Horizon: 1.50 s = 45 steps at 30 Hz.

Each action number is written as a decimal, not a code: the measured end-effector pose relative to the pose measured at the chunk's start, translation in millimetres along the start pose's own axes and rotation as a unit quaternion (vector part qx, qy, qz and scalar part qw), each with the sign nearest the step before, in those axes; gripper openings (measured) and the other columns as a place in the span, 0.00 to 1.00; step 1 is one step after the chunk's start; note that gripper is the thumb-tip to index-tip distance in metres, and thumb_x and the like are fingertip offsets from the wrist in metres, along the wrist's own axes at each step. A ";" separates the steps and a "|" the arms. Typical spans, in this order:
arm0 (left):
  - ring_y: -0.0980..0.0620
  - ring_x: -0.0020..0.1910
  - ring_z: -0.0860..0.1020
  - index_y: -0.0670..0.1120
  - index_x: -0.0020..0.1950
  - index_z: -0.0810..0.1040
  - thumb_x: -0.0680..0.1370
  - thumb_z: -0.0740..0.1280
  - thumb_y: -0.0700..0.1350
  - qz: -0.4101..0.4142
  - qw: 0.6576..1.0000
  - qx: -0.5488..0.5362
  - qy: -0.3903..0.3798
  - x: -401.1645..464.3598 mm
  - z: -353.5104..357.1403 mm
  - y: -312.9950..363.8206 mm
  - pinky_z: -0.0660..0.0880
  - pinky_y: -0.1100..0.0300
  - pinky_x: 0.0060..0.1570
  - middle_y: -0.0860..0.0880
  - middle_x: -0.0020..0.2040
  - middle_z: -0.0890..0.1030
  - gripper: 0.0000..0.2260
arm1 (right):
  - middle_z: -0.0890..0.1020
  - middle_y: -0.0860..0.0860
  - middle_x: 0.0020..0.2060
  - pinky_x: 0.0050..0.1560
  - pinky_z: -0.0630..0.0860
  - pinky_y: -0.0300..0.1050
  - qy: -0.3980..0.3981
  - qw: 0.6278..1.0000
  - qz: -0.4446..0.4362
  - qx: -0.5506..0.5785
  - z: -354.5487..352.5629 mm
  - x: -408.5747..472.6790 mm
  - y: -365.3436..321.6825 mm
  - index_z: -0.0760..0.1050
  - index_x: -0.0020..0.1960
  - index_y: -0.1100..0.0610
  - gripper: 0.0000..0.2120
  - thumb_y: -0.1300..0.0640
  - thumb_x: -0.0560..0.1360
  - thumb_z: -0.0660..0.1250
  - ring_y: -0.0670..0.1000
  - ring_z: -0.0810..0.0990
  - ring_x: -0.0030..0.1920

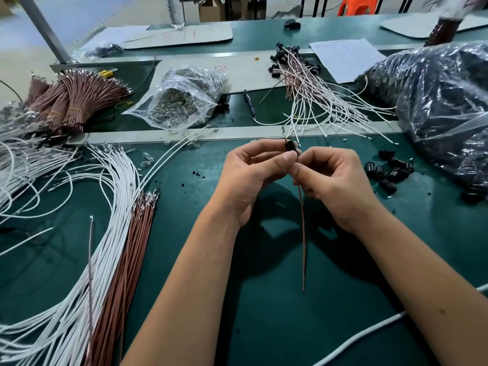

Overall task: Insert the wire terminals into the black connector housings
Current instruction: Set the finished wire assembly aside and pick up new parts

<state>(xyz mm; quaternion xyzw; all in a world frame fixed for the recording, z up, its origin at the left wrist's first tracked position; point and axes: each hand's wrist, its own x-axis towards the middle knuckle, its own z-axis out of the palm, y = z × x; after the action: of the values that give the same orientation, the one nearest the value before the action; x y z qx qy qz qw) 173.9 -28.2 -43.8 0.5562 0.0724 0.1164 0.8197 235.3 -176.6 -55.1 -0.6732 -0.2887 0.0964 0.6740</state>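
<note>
My left hand (253,173) pinches a small black connector housing (290,146) between thumb and fingers, held above the green mat. My right hand (335,180) meets it from the right and pinches a brown wire (303,233) just below the housing. The wire hangs straight down between my wrists. A thin metal terminal sticks up from the top of the housing. Loose white wires (111,202) and brown wires (132,247) with crimped terminals lie at the left. Several black housings (390,170) lie to the right of my hands.
A pile of wired assemblies (311,91) lies behind my hands. A clear bag of metal parts (179,99) sits at centre left, tied brown wire bundles (76,101) at far left. A large bag of black housings (443,101) fills the right. A pen (249,103) lies nearby.
</note>
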 end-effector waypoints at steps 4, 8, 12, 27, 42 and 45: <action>0.46 0.45 0.83 0.40 0.47 0.83 0.65 0.75 0.39 0.009 1.000 -0.006 0.002 -0.6 0.6 0.0 0.79 0.49 0.59 0.42 0.44 0.86 0.12 | 0.76 0.61 0.29 0.27 0.62 0.40 -0.004 1.000 -0.008 0.001 -1.8 1.1 1.8 0.79 0.37 0.62 0.13 0.54 0.73 0.75 0.49 0.67 0.28; 0.47 0.42 0.83 0.37 0.49 0.83 0.67 0.75 0.36 0.005 1.000 -0.011 0.029 0.1 1.6 2.0 0.80 0.52 0.56 0.41 0.43 0.85 0.12 | 0.78 0.54 0.30 0.30 0.65 0.36 -0.019 0.999 -0.018 -0.025 -4.7 2.7 5.7 0.80 0.39 0.61 0.10 0.57 0.75 0.75 0.45 0.70 0.28; 0.48 0.43 0.80 0.34 0.56 0.82 0.68 0.76 0.35 -0.002 0.998 -0.012 0.058 0.9 0.4 5.1 0.78 0.56 0.54 0.38 0.47 0.84 0.17 | 0.81 0.53 0.31 0.36 0.70 0.33 -0.025 0.997 -0.026 -0.064 -6.2 2.7 9.2 0.83 0.42 0.60 0.06 0.57 0.74 0.74 0.43 0.75 0.31; 0.51 0.44 0.83 0.41 0.42 0.86 0.66 0.74 0.26 0.150 0.987 0.000 -0.064 -3.4 -0.1 10.0 0.80 0.58 0.50 0.46 0.42 0.86 0.12 | 0.81 0.52 0.36 0.44 0.74 0.57 -0.025 0.992 -0.108 -0.053 -8.7 6.4 7.0 0.82 0.42 0.53 0.05 0.57 0.77 0.75 0.54 0.76 0.39; 0.51 0.43 0.81 0.35 0.56 0.80 0.68 0.70 0.22 0.177 0.979 0.040 -0.096 -2.5 3.6 11.4 0.78 0.60 0.49 0.40 0.45 0.81 0.19 | 0.79 0.68 0.41 0.45 0.74 0.70 -0.003 0.990 -0.108 -0.088 -7.5 6.8 8.2 0.78 0.44 0.69 0.12 0.59 0.78 0.73 0.63 0.77 0.43; 0.51 0.42 0.82 0.36 0.53 0.81 0.68 0.71 0.22 0.175 0.978 0.050 -0.102 -1.7 2.2 12.3 0.78 0.59 0.49 0.42 0.42 0.82 0.16 | 0.78 0.68 0.41 0.42 0.72 0.69 -0.001 0.988 -0.121 -0.098 -7.9 6.9 10.3 0.79 0.44 0.67 0.11 0.59 0.78 0.72 0.66 0.76 0.44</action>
<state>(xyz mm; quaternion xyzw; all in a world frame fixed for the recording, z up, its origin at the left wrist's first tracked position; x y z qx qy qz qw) 171.4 -26.3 -31.6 0.6095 -0.1047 0.1968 0.7608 247.7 -179.0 -62.6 -0.6958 -0.3765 -0.0142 0.6115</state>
